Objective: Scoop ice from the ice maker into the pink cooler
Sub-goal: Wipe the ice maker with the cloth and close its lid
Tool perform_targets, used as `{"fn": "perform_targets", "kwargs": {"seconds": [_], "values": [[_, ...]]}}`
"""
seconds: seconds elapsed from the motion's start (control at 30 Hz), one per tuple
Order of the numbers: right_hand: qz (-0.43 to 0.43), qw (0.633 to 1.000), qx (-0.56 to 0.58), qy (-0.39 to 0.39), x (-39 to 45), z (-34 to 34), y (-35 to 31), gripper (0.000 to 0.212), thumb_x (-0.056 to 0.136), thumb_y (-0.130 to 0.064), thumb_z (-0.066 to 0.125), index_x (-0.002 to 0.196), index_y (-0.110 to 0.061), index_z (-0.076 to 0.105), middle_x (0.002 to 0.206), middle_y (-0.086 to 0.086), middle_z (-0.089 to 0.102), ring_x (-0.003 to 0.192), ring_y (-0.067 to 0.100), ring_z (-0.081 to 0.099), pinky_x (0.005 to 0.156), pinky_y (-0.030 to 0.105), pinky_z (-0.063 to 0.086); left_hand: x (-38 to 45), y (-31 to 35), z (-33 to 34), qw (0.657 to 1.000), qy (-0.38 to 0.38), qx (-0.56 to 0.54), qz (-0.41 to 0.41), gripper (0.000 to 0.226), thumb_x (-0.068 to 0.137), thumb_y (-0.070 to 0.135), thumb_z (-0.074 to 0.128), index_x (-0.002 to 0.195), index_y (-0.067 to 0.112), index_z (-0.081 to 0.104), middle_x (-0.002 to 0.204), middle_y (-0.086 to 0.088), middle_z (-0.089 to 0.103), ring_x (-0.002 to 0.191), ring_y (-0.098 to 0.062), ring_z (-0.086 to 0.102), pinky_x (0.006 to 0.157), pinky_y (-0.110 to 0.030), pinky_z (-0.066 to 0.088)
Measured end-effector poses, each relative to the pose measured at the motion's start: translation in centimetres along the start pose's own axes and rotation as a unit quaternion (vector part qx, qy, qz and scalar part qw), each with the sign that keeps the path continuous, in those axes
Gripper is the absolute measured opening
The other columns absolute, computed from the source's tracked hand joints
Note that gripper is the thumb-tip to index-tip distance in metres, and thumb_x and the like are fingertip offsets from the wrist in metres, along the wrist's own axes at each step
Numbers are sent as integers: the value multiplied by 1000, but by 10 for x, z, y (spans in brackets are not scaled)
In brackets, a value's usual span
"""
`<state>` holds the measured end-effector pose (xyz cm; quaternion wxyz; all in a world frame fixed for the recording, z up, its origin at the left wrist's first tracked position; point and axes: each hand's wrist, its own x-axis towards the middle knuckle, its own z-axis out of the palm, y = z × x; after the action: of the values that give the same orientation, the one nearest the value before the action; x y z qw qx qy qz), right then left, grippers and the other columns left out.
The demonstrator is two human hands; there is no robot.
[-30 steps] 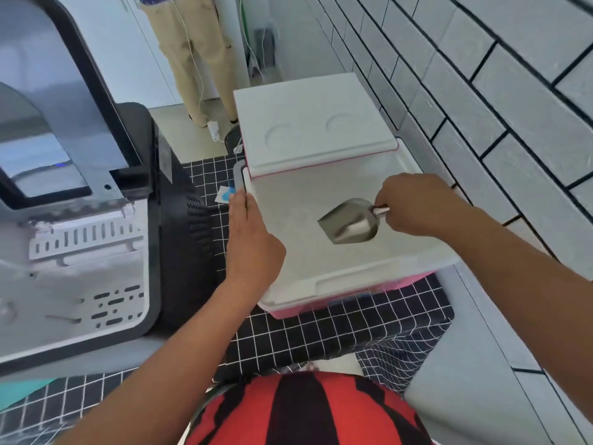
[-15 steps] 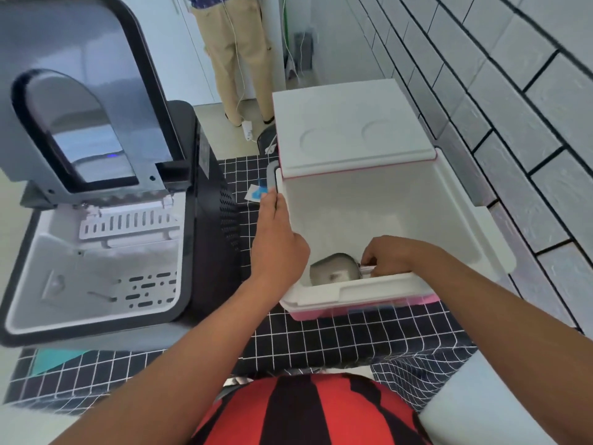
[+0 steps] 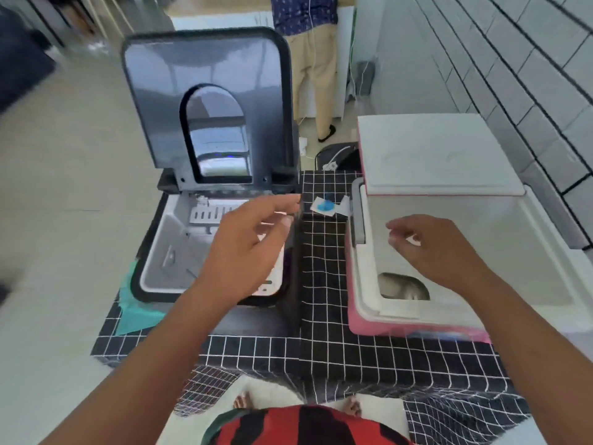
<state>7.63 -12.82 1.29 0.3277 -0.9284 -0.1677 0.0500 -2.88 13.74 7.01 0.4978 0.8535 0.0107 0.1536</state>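
My left hand [image 3: 244, 248] hangs over the ice maker [image 3: 179, 252], fingers loosely spread with the thumb and forefinger apart, gripping nothing. My right hand [image 3: 439, 248] hovers over the pink cooler [image 3: 414, 329], fingers gently curled and apart, also holding nothing. The scoop [image 3: 402, 287] lies in the cooler's near-left corner, bowl showing, its handle hidden under my right wrist.

Both lids stand open: the ice maker's grey lid [image 3: 208, 101] is tipped up at the far side, and the cooler lid [image 3: 433, 152] is folded back to the far side. The bin of the ice maker looks pale and I cannot tell whether any ice is left in it; motion blur smears the detail. I see no ice in the cooler either, though the white lining would hide it.

If more ice is wanted, I judge the step is to retake the scoop: lower my right hand toward the near-left corner, find the handle and wrap the fingers round it firmly before lifting. I would keep the bowl level while crossing the checked cloth [image 3: 321, 348] between the two boxes, and steady the cooler's left rim with my left hand so it does not slide. If the bin is spent, the lids want closing instead.
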Motion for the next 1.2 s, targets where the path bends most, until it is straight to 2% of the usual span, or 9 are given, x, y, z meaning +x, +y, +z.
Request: {"fn": "perform_targets", "kwargs": {"seconds": [0.13,0.37,0.63,0.73,0.87,0.97,1.03,1.13,1.2], "values": [[-82,995,53,31,6,27,-103,24,87,-21,65,110,-27,70,95,-15,68,87,-4,61,82,17,46,-8,-34,-81,997,74,6,-29,24,91,9,62,108,23,71,109,11,71,95,-14,68,89,-33,54],[-130,981,104,102,24,123,-267,25,88,-14,61,112,-17,71,95,-9,69,79,-4,61,76,1,42,-36,-123,-230,982,167,-18,-89,31,84,14,56,108,27,70,99,5,73,87,-21,69,77,-36,56],[-88,981,151,88,26,258,-394,33,88,-6,54,118,-14,66,107,-5,69,90,0,61,81,2,44,-69,-259,-320,963,121,47,-236,24,86,19,55,102,30,69,97,3,72,82,-18,69,83,-31,54],[-42,988,134,72,32,304,-403,30,85,-1,50,111,-3,65,109,6,69,97,15,63,83,19,51,-72,-298,-319,958,70,73,-269,28,89,17,54,112,23,69,107,1,71,89,-14,66,90,-31,50],[32,994,101,29,51,361,-386,29,82,1,48,96,-18,65,101,-4,62,95,16,55,82,24,44,-62,-336,-303,946,15,68,-318,40,84,28,47,120,23,64,110,8,66,67,4,59,62,-9,41],[114,992,42,13,69,402,-359,42,79,-1,48,119,-8,59,122,5,55,109,20,53,86,27,44,-45,-362,-284,940,-20,75,-331,27,89,27,47,111,23,62,112,-1,64,87,-21,67,77,-32,54],[154,988,7,6,77,426,-342,41,76,-3,47,116,-6,57,122,8,51,107,23,50,84,31,43,-33,-380,-270,939,-44,105,-325,19,92,34,49,103,24,60,111,-6,61,104,-30,63,89,-42,51],[221,974,-52,-26,88,452,-315,50,77,-13,50,127,-9,47,136,12,40,124,31,39,101,41,38,-19,-404,-247,928,-77,158,-328,61,92,50,50,138,11,46,133,-13,54,120,-30,53,98,-43,44],[255,961,-89,-54,92,464,-296,59,81,-20,52,137,-11,37,144,13,32,131,33,29,109,43,29,-12,-417,-234,918,-91,206,-326,67,87,59,52,134,12,49,129,-12,55,117,-31,53,96,-45,45]]}}
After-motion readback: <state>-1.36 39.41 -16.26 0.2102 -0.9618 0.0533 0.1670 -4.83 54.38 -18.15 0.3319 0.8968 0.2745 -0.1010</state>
